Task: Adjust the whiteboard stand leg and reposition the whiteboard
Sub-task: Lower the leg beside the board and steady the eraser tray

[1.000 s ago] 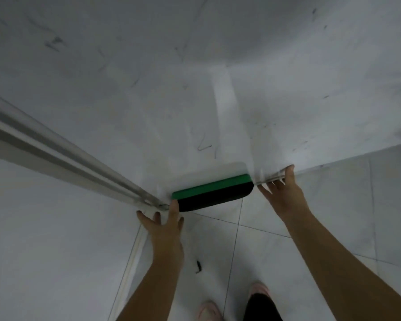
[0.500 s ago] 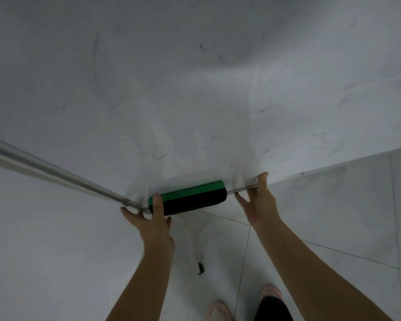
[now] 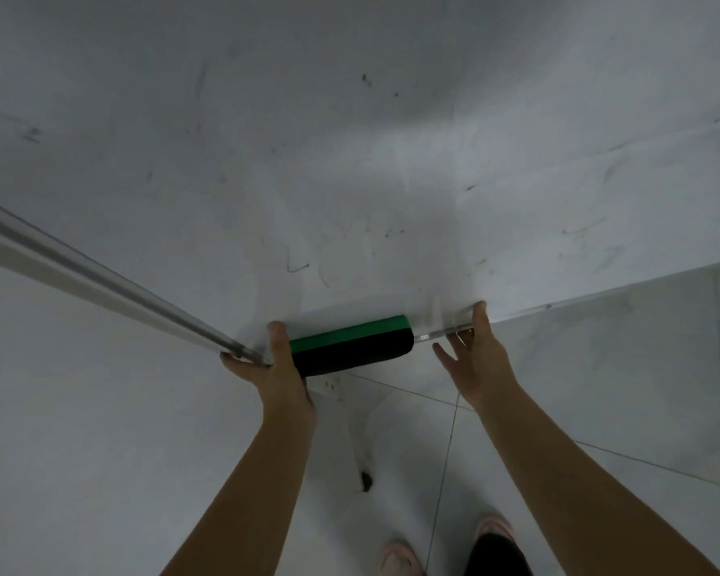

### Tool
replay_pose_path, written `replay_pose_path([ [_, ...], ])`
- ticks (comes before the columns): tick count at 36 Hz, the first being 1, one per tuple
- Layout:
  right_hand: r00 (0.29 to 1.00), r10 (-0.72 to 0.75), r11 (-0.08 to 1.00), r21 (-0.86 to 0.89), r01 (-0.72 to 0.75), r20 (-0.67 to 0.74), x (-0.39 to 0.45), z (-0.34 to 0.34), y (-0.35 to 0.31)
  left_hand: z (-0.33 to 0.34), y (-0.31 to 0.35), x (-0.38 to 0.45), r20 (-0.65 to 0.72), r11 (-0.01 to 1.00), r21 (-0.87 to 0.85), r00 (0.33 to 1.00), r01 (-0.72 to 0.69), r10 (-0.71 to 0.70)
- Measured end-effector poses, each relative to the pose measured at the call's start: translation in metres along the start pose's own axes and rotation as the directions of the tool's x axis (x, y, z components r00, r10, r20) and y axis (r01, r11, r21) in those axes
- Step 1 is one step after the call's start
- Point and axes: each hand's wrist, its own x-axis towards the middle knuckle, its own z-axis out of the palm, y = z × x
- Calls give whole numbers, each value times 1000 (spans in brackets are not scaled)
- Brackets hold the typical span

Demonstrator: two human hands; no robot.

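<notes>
The whiteboard (image 3: 370, 160) fills the upper view, its smudged white face toward me and its metal bottom rail (image 3: 100, 280) running from the left edge to the middle. A green-and-black eraser (image 3: 352, 345) sits on that rail between my hands. My left hand (image 3: 281, 367) grips the rail just left of the eraser, thumb up on the board face. My right hand (image 3: 476, 355) holds the bottom edge right of the eraser, thumb on the front, fingers spread beneath. A thin white stand leg with a black foot (image 3: 365, 481) shows on the floor below the board.
Pale tiled floor (image 3: 599, 388) lies under and right of the board. My two pink shoes (image 3: 399, 559) stand at the bottom edge of the view, close to the stand leg's foot.
My left hand has closed around the rail beside the eraser, thumb now up on the board. The right hand keeps hold of the bottom edge. The view has shifted slightly across the board.
</notes>
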Motion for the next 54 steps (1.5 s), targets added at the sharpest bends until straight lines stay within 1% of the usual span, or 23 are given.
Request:
replay_pose_path([
  [5,998,-14,998,-66,11,-54,1,-10,-11,2,-3,1,-6,1000,7,1000,-10,10],
  [8,987,-84,994,-78,74,-135,8,-22,-26,-1,-5,2,-1,1000,15,1000,-3,3],
  [10,979,-128,990,-78,117,-159,14,-30,-39,-2,-6,0,-13,1000,12,1000,4,-4],
  [15,974,-148,989,-35,144,-172,25,-37,-51,-5,-12,-3,23,999,18,999,-34,33],
  [23,968,-193,979,-98,179,-157,31,-34,-39,-7,-14,2,9,998,55,999,-40,40],
  [27,975,-173,968,-208,142,-142,24,-35,-39,-11,-2,-6,-7,996,92,1000,0,1],
  [30,973,-158,943,-317,98,-170,6,-25,-45,-15,18,-17,-27,990,138,999,-20,24],
  [32,955,-209,892,-441,98,-210,-10,-16,-47,-16,32,-25,-45,983,174,996,-63,72],
  [34,927,-340,771,-611,180,-155,-39,-2,-51,-18,53,-35,-70,975,177,987,-133,148],
  [37,825,-563,520,-754,401,51,-95,20,-62,-19,100,-57,-114,955,136,953,-264,280],
  [39,730,-645,379,-734,564,227,-131,39,-70,-19,141,-72,-135,926,107,918,-361,373],
  [40,656,-680,307,-686,660,327,-149,52,-76,-19,163,-80,-139,904,96,894,-417,427],
  [41,562,-711,215,-631,745,422,-168,66,-84,-18,187,-88,-137,875,83,864,-477,484],
  [42,480,-726,115,-600,792,493,-185,81,-94,-19,212,-96,-133,832,59,822,-551,553],
  [43,376,-725,-18,-562,827,576,-202,96,-106,-20,238,-104,-128,768,31,759,-640,638],
  [44,251,-712,-175,-512,841,656,-218,111,-119,-21,264,-112,-125,681,3,676,-732,726],
  [45,109,-685,-328,-439,837,720,-233,128,-131,-22,290,-120,-125,593,-25,591,-805,797],
  [47,-103,-638,-515,-324,793,763,-263,165,-155,-23,339,-138,-109,459,-85,466,-884,878],
  [49,-266,-586,-649,-247,719,766,-285,202,-177,-22,382,-156,-55,375,-107,382,-921,922],
  [50,-319,-554,-704,-229,672,769,-296,220,-186,-21,402,-164,-16,354,-98,357,-930,934],
  [51,-355,-527,-752,-228,618,772,-306,236,-195,-19,420,-170,24,348,-79,347,-934,937],
  [52,-358,-514,-779,-250,574,779,-316,252,-202,-16,436,-176,60,353,-51,350,-934,935],
  [54,-303,-517,-800,-326,504,800,-334,280,-213,-12,463,-180,105,383,39,385,-923,917],
])
